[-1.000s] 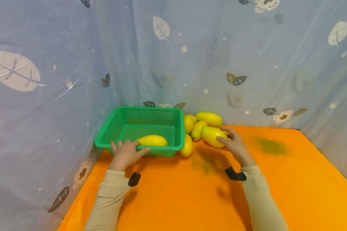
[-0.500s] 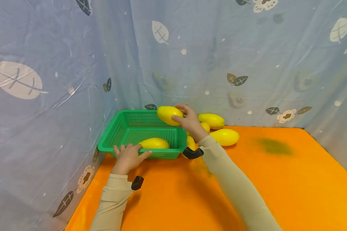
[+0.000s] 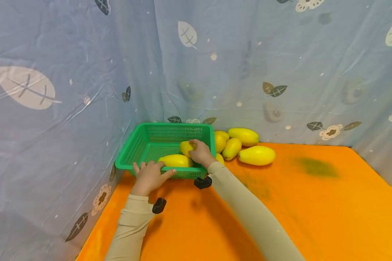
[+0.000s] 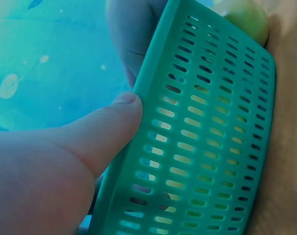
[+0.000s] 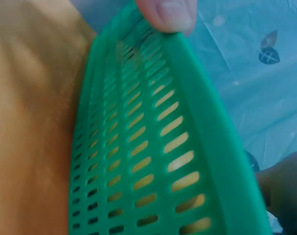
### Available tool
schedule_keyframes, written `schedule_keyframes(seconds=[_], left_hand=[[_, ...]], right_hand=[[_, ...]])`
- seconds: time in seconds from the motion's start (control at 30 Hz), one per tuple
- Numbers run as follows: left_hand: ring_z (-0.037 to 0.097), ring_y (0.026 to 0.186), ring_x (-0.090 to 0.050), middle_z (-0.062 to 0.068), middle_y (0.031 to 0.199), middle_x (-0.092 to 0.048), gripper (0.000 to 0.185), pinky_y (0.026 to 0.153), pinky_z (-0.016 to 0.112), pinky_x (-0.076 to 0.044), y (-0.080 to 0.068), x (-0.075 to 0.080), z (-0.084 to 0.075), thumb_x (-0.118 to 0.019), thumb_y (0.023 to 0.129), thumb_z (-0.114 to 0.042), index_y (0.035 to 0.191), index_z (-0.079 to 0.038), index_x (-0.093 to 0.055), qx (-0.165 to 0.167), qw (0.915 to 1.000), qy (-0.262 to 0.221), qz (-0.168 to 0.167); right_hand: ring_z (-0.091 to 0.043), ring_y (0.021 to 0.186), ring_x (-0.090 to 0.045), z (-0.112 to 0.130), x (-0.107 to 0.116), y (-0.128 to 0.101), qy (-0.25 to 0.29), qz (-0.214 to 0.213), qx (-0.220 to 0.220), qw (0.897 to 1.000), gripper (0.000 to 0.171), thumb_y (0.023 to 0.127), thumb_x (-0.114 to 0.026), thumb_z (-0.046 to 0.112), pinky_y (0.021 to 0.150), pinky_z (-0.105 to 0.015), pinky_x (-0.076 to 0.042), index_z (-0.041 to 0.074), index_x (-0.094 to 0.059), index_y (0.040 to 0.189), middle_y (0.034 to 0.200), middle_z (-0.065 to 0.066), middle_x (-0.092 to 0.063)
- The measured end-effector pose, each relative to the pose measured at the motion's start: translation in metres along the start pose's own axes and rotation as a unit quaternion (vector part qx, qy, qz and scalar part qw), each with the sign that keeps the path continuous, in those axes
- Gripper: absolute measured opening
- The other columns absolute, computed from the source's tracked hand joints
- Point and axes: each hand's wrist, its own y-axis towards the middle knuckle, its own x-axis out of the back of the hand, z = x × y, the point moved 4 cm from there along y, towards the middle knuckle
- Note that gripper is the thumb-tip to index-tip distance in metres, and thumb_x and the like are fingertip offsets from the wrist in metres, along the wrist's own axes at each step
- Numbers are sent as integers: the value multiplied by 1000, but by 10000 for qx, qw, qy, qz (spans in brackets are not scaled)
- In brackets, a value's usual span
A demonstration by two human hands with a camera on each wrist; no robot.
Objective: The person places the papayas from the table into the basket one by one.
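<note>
My left hand (image 3: 149, 178) grips the near rim of a green slotted plastic basket (image 3: 123, 164), its thumb (image 4: 111, 117) against the outside and its fingers over the inner side. Inside the basket, my right hand (image 3: 201, 153) holds a yellow papaya (image 3: 186, 148) near the right end, partly hidden behind the fingers. Close in front of it, along the near wall, lies another yellow papaya (image 3: 175, 160). In the right wrist view the basket's front wall (image 5: 207, 122) fills the middle, and yellow shows through its slots.
Just right of the basket, several yellow fruits lie grouped on the orange tabletop (image 3: 297, 210), among them a long one (image 3: 257, 155) and another by the curtain (image 3: 244, 136). A patterned grey-blue curtain (image 3: 232, 65) hangs behind and at the left side.
My right hand has gripped a papaya from the group, carried it left over the basket's right end and lowered it inside. My left hand has stayed on the near rim.
</note>
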Motion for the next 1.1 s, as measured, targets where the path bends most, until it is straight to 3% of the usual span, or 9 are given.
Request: schedule_keyframes(seconds=[0.1, 0.3, 0.43, 0.6, 0.7, 0.87, 1.1], left_hand=[[60, 135, -36, 28, 142, -54, 66, 115, 82, -2, 0, 0, -1, -60, 97, -60, 139, -10, -63, -4, 10000, -20, -16], [61, 136, -35, 28, 144, -53, 67, 115, 82, -1, 0, -3, -3, -60, 97, -60, 141, -9, -61, -35, 10000, -42, 76], [61, 136, -34, 28, 146, -52, 69, 115, 82, 0, 0, -4, -3, -58, 97, -61, 143, -9, -60, -45, 9999, -51, 140], [61, 136, -34, 28, 144, -53, 69, 115, 82, 1, 0, -2, 1, -59, 97, -60, 144, -9, -59, -33, 9998, -117, 126], [61, 136, -34, 29, 144, -53, 69, 115, 82, 2, 0, -1, 2, -58, 98, -60, 144, -8, -59, -28, 9998, -108, 138], [62, 134, -35, 29, 143, -53, 67, 114, 82, 1, -1, 0, 3, -58, 98, -59, 142, -8, -60, -65, 9998, -98, 143], [62, 134, -35, 31, 143, -52, 68, 113, 83, 1, -1, -1, 0, -58, 98, -59, 142, -7, -60, -97, 9998, -96, 121]], right_hand=[[-37, 137, -51, -1, -4, 0, -167, 298, -1, 9994, 45, 104, -53, 7, 94, -44, -50, 9, -52, 149, 157, -17, -46], [-37, 144, -46, 0, 7, -8, 177, 257, 95, 9995, 44, 106, -52, 9, 106, -50, -51, 11, -51, 150, 157, -19, -46], [-37, 141, -50, 0, 32, -16, 857, -112, 314, 9958, 43, 106, -55, 13, 104, -49, -52, 12, -52, 148, 154, -18, -48], [-37, 136, -53, -12, 86, -28, 1307, -905, 631, 9853, 42, 104, -57, 19, 111, -50, -49, 11, -54, 146, 149, -18, -53], [-38, 137, -53, -31, 124, -35, 1357, -1367, 576, 9796, 44, 104, -57, 20, 114, -51, -46, 8, -52, 147, 150, -20, -53], [-39, 140, -49, -83, 179, -47, 1316, -2032, -83, 9702, 50, 105, -56, 26, 116, -52, -43, 7, -48, 150, 153, -23, -48], [-41, 142, -43, -140, 214, -69, 1308, -2397, -816, 9585, 57, 104, -55, 33, 117, -55, -40, 6, -43, 154, 156, -23, -42]])
